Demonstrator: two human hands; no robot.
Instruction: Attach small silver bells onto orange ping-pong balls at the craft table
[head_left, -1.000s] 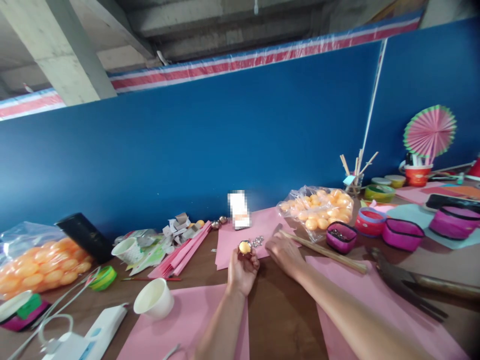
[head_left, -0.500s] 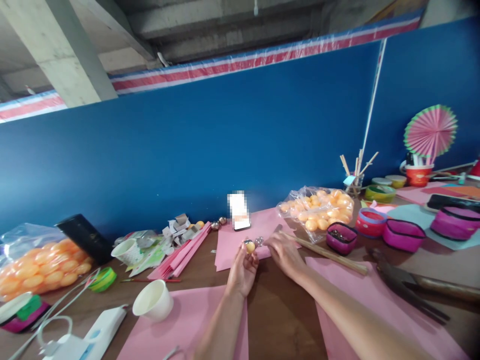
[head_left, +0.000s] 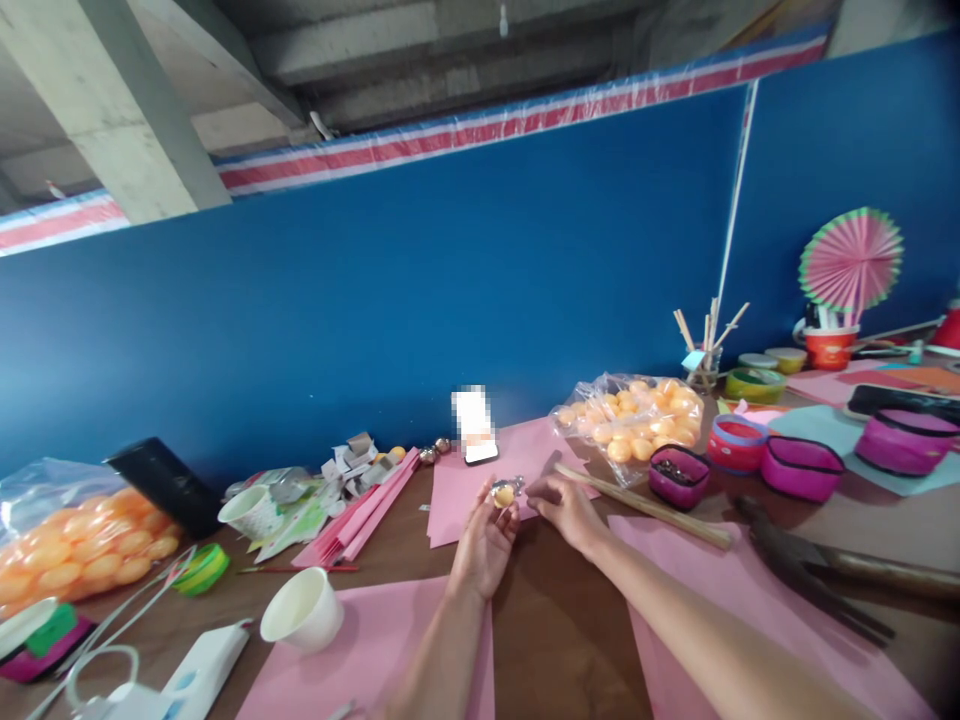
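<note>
My left hand (head_left: 484,550) is closed round a small orange ball (head_left: 504,496), holding it up over the table. Crinkled silver foil (head_left: 512,484) covers the ball's upper side, and its orange face shows toward me. Just to the right, my right hand (head_left: 568,512) has its fingertips pinched together close to the foil. Whether they hold a bit of it cannot be made out. Pink paper (head_left: 450,500) lies on the table beneath both hands. Behind them a phone (head_left: 477,430) with a blurred-out screen stands on that paper.
A bag of orange balls (head_left: 637,420) and a wooden-handled hammer (head_left: 645,500) lie to the right, near purple containers (head_left: 802,470) and a dark metal tool (head_left: 810,570). A white paper cup (head_left: 304,610), pink paper strips (head_left: 367,515) and a power strip (head_left: 199,675) are at left.
My right hand has drawn slightly toward me and its fingers look more tightly pinched. The ball in my left hand has turned a little, with foil now spread along its top.
</note>
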